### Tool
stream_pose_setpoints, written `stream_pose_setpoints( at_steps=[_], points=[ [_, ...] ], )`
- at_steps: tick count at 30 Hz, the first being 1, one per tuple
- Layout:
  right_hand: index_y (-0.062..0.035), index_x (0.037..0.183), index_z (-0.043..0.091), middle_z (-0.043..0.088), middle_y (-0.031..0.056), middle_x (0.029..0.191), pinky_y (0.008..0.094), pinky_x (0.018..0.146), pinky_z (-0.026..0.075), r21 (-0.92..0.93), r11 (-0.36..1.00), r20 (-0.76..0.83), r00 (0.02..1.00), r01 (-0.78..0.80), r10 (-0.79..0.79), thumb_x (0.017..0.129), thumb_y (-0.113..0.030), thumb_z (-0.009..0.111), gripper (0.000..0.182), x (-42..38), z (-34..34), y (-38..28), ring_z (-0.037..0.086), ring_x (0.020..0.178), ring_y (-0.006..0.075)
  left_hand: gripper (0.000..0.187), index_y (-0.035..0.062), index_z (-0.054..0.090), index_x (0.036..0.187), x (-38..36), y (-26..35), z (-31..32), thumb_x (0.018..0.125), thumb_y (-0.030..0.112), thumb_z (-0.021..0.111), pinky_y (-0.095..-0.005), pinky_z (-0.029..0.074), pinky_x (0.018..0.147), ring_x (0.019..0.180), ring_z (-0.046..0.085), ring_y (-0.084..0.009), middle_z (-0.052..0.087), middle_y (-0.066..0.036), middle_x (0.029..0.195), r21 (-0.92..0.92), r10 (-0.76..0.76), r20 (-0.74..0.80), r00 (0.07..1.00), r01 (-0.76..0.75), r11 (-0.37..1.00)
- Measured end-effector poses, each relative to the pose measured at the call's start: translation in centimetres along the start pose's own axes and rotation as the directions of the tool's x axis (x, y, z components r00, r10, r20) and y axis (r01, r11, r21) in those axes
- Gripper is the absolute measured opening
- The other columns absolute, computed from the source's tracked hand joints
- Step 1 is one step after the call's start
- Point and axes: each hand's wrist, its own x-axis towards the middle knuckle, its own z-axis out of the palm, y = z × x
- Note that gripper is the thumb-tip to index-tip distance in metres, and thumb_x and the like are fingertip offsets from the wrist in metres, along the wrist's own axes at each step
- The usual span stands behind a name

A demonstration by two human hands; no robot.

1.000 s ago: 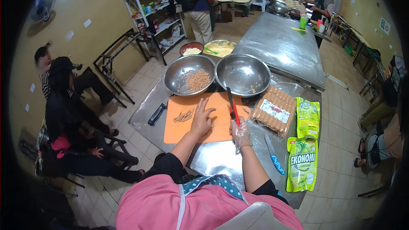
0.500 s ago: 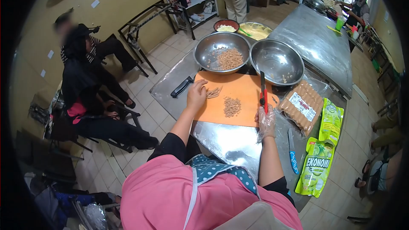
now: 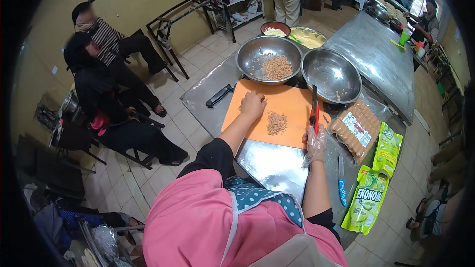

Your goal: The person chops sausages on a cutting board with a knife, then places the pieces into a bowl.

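My left hand [image 3: 253, 105] is curled down on the orange cutting board [image 3: 247, 131], over the thin sausage strips, which it now mostly hides. A small heap of chopped sausage [image 3: 276, 123] lies on the board just right of it. In a clear plastic glove, my right hand [image 3: 315, 143] grips a knife [image 3: 314, 111] by its red handle, the dark blade pointing up and away at the board's right side. Behind the board, a steel bowl [image 3: 242, 62] contains more chopped sausage [image 3: 277, 67]. Next to it, a second steel bowl [image 3: 354, 81] has a few bits inside.
A black-handled knife [image 3: 219, 96] lies left of the board. On the right are a sausage pack [image 3: 357, 127], a blue-handled knife [image 3: 342, 183] and green Ekonomi pouches [image 3: 367, 198]. A long steel table [image 3: 373, 49] stands beyond. Two people sit at left; others stand at the back.
My left hand has moved right, from beside the sausage strips to over them. The right hand still holds the red-handled knife upright. The view has shifted slightly.
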Motion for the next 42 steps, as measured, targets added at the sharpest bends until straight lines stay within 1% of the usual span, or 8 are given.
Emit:
stream_pose_setpoints(
  at_steps=[4, 8, 10, 14, 17, 23, 30, 42],
  points=[
    [-0.005, 0.105, 0.046, 0.048, -0.0003, 0.061, 0.0202, 0.044, 0.039, -0.029, 1.0, -0.001, 1.0, 0.008, -0.008, 0.089, -0.012, 0.051, 0.018, 0.0, 0.1, -0.1, 0.046, 0.049, 0.006, 0.017, 0.0031, 0.065, 0.082, 1.6, -1.3, 0.6, 0.073, 0.017, 0.066, -0.0362, 0.048, 0.068, 0.074, 0.059, -0.0289, 0.06, -0.015, 0.08, -0.102, 0.098, 0.078, 0.992, -0.09, 0.991],
    [-0.0046, 0.105, 0.046, 0.048, -0.0003, 0.061, 0.0202, 0.044, 0.039, -0.024, 1.0, 0.021, 1.0, 0.015, -0.014, 0.089, -0.012, 0.052, 0.018, 0.3, -0.2, 0.3, 0.046, 0.049, 0.006, 0.013, 0.0024, 0.064, 0.083, 2.6, -1.3, -0.7, 0.076, 0.012, 0.065, -0.0359, 0.048, 0.061, 0.065, 0.059, -0.0255, 0.06, -0.012, 0.071, -0.245, 0.063, 0.239, 0.969, -0.003, 0.969],
    [-0.0045, 0.105, 0.046, 0.048, -0.0003, 0.06, 0.0203, 0.044, 0.039, -0.02, 1.0, 0.016, 1.0, 0.011, -0.011, 0.089, -0.012, 0.052, 0.019, 0.2, -0.2, 0.4, 0.047, 0.049, 0.0061, 0.012, -0.0002, 0.061, 0.088, 2.6, -0.7, -2.0, 0.081, 0.009, 0.062, -0.0288, 0.045, 0.051, 0.056, 0.054, -0.0155, 0.058, -0.008, 0.066, -0.529, -0.117, 0.427, 0.897, 0.353, 0.772],
    [-0.0044, 0.105, 0.046, 0.048, -0.0003, 0.06, 0.0203, 0.044, 0.039, -0.035, 0.999, 0.0, 1.0, 0.003, -0.003, 0.088, -0.012, 0.052, 0.019, 0.3, -0.1, 0.4, 0.047, 0.049, 0.0061, 0.014, -0.0012, 0.059, 0.094, 2.7, -1.6, -2.0, 0.084, 0.007, 0.06, -0.023, 0.041, 0.047, 0.055, 0.05, -0.008, 0.057, -0.004, 0.069, -0.704, -0.113, 0.377, 0.919, 0.363, 0.611],
    [-0.0043, 0.105, 0.046, 0.048, -0.0007, 0.059, 0.0203, 0.044, 0.039, -0.046, 0.999, 0.001, 1.0, 0.003, -0.003, 0.088, -0.012, 0.052, 0.019, 0.4, -0.1, 0.6, 0.047, 0.049, 0.006, 0.017, -0.0006, 0.058, 0.099, 2.8, -2.6, -1.4, 0.084, 0.007, 0.059, -0.0229, 0.047, 0.057, 0.067, 0.057, -0.0106, 0.059, -0.004, 0.081, -0.811, -0.133, 0.389, 0.912, 0.407, 0.419],
    [-0.0051, 0.1, 0.046, 0.049, 0.0009, 0.062, 0.0195, 0.046, 0.04, -0.092, 0.994, 0.028, 0.998, 0.064, -0.062, 0.089, -0.017, 0.052, 0.017, 0.1, -0.2, 0.3, 0.048, 0.05, 0.0066, 0.018, 0.0004, 0.059, 0.099, 2.8, -3.5, -1.6, 0.083, 0.009, 0.061, -0.0209, 0.045, 0.067, 0.074, 0.055, -0.0084, 0.06, -0.002, 0.084, -0.958, -0.207, 0.207, 0.956, 0.24, 0.154],
    [-0.0053, 0.101, 0.046, 0.05, 0.0009, 0.062, 0.0195, 0.045, 0.041, -0.11, 0.993, 0.023, 0.999, 0.031, -0.028, 0.09, -0.018, 0.052, 0.018, 0.4, -0.3, 0.6, 0.048, 0.049, 0.0064, 0.02, 0.0007, 0.059, 0.101, 2.0, -4.6, -2.8, 0.083, 0.009, 0.062, -0.0205, 0.045, 0.067, 0.073, 0.055, -0.0084, 0.06, -0.001, 0.082, -0.943, -0.186, 0.218, 0.958, 0.256, 0.212],
    [-0.0049, 0.099, 0.047, 0.048, -0.0005, 0.058, 0.0204, 0.043, 0.038, -0.054, 0.998, -0.002, 1.0, 0.027, -0.027, 0.088, -0.013, 0.052, 0.015, 0.3, -0.2, 0.7, 0.046, 0.047, 0.0061, 0.019, 0.0003, 0.065, 0.093, 0.9, -4.9, -4.8, 0.08, 0.015, 0.064, -0.0215, 0.046, 0.063, 0.069, 0.056, -0.0065, 0.063, -0.001, 0.077, -0.689, -0.05, 0.224, 0.973, 0.194, 0.699]
  ],
)
